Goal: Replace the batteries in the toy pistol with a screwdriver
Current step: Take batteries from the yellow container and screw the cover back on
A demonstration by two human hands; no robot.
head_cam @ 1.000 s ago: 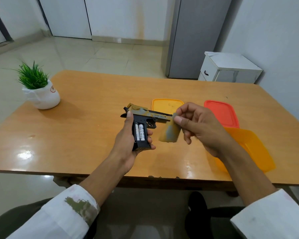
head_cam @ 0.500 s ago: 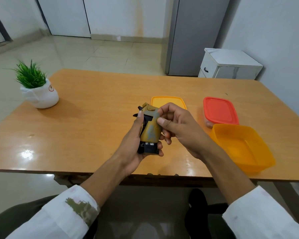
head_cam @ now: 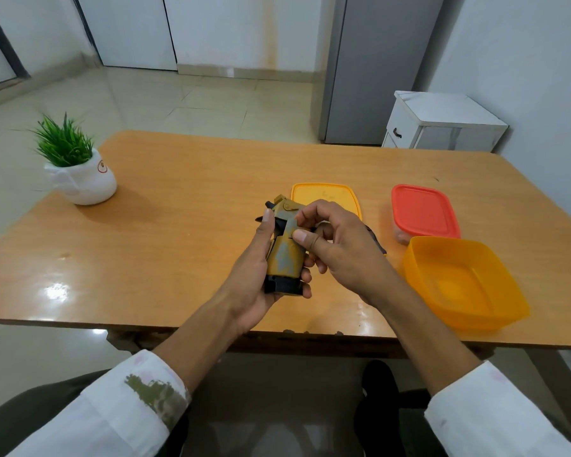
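Mustard toy pistol (head_cam: 284, 257), muzzle rightward, left hand (head_cam: 253, 282), right hand (head_cam: 342, 250), fingers clamped round it

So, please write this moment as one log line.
left hand: holds toy pistol | right hand: pinches battery cover against pistol

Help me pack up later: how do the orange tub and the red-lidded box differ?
The orange tub is open and looks empty; the red-lidded box is closed. The orange tub sits nearer the front edge of the table; the red-lidded box lies just behind it. Both are rounded-rectangular plastic containers on its right side.
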